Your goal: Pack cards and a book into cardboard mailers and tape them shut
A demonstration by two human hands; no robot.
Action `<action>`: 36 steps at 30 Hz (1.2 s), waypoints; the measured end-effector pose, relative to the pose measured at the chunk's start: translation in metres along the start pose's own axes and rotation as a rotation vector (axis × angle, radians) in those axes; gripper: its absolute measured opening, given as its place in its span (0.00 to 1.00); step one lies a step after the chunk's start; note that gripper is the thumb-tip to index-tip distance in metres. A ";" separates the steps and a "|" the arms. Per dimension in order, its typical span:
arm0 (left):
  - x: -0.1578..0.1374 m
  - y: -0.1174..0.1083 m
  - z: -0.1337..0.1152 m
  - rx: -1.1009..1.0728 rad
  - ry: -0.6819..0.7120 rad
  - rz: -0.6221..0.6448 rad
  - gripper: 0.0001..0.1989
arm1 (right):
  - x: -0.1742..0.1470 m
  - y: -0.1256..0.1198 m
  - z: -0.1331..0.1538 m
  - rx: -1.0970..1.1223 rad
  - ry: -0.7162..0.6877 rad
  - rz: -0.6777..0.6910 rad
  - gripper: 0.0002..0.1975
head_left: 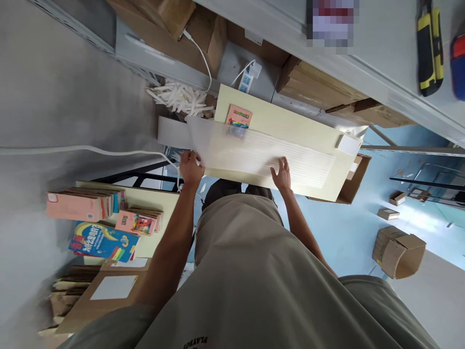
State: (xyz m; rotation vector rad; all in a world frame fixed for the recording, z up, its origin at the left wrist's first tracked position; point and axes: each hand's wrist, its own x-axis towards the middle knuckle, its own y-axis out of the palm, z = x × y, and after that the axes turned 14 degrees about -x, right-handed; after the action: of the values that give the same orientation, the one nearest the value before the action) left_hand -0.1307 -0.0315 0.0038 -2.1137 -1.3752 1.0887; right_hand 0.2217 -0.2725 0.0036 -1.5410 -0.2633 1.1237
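A translucent plastic sheet (232, 152) with fine lines toward its right end lies over a long cream board (298, 126) in front of me. My left hand (192, 167) is closed at the sheet's near left edge, its fingers curled on the film. My right hand (282, 175) rests on the sheet near the board's front edge, fingers apart and holding nothing. A small pink booklet (239, 116) lies on the board, its lower part under the film. At the board's right end sits a small white stack, perhaps cards or labels (348, 144).
Stacked pink books (74, 206) and a blue book (103, 241) lie at left. White paper strips (181, 99) are heaped beyond the board near a power strip (246, 81). A yellow-black utility knife (429, 53) lies on the upper shelf. A cardboard box (398, 252) stands at right.
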 end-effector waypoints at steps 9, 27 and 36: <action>-0.009 0.007 -0.039 0.047 0.251 0.245 0.30 | -0.002 0.003 -0.027 0.030 0.150 -0.027 0.42; 0.049 0.045 -0.107 0.219 0.322 0.419 0.53 | -0.027 0.014 -0.068 -0.009 0.422 -0.198 0.53; 0.045 0.053 -0.130 0.170 0.254 0.193 0.37 | 0.008 0.025 -0.104 0.047 0.736 -0.293 0.55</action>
State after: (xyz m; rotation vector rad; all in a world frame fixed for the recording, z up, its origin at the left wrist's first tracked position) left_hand 0.0116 -0.0035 0.0312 -2.2018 -0.9455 0.9313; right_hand 0.2944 -0.3417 -0.0340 -1.6999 0.0420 0.2891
